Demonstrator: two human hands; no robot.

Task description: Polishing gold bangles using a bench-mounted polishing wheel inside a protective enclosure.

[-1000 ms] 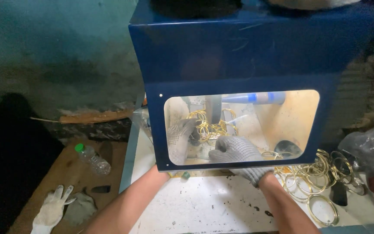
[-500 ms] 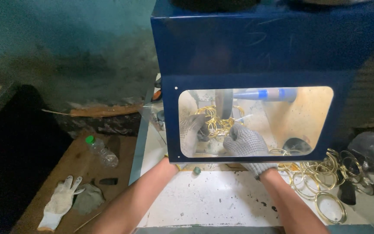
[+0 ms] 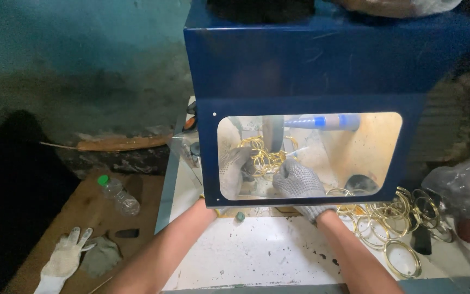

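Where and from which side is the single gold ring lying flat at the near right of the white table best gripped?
Grip the gold ring across its thin band at the near edge, probably coming from above. It lies flat on the white table, apart from the tangled pile of rings, so that arc is clear. Both the gloved left hand and the gloved right hand are inside the blue cabinet.
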